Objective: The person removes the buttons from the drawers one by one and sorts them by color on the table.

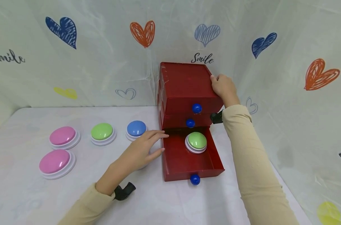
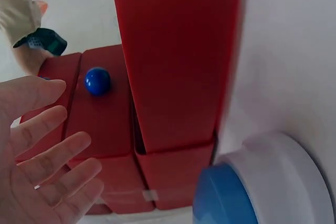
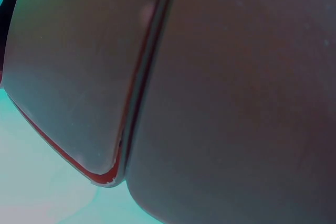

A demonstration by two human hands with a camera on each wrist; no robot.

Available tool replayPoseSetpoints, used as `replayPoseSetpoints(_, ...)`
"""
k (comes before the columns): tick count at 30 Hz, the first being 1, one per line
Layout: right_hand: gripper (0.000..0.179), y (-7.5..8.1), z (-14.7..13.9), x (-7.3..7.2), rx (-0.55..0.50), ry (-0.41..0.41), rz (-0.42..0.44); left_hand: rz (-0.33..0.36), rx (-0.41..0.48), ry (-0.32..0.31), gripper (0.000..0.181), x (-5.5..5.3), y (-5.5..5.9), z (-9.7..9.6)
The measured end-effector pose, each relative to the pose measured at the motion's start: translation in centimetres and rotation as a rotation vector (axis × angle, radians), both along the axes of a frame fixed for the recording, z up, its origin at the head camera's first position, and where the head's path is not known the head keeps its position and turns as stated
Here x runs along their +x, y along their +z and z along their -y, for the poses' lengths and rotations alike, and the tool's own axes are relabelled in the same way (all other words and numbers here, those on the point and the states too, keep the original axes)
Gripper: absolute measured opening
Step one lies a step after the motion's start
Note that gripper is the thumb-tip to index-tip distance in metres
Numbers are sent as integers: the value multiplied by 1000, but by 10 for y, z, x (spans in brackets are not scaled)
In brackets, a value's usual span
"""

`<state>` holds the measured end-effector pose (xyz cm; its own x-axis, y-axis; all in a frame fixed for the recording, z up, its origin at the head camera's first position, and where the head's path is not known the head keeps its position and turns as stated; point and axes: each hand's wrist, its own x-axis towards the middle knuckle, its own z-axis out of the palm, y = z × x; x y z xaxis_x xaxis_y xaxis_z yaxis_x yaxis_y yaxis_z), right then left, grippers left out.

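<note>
A red drawer box (image 1: 187,79) stands with its bottom drawer (image 1: 177,161) pulled out. Inside that drawer sits a green-domed push button (image 1: 197,140) on a white base. My left hand (image 1: 143,148) has its fingers spread and loosely straight, fingertips right at the drawer's left wall; it holds nothing. In the left wrist view, its open palm faces the red box front. My right hand (image 1: 224,86) grips the top right edge of the box, with some fingers hidden. The right wrist view shows the dark side panels (image 3: 231,98) up close.
Left of the box, a blue button (image 1: 136,128), another green button (image 1: 102,131) and two pink buttons (image 1: 62,136) stand on the white-covered table (image 1: 100,165). A pale base edge peeks from under my left hand. Behind hangs a white curtain (image 1: 103,62) with hearts.
</note>
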<state>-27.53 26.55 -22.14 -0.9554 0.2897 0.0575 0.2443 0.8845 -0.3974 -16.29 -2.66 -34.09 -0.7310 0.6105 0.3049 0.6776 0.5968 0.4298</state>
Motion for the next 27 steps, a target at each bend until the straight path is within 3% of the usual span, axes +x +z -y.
replayPoseSetpoints(15, 50, -1, 0, 0, 12, -3, 5, 100, -22, -83, 47, -7, 3, -41)
replayPoseSetpoints(27, 50, -1, -1, 0, 2, -8, 5, 118, -97, -145, 50, -13, 0, -70)
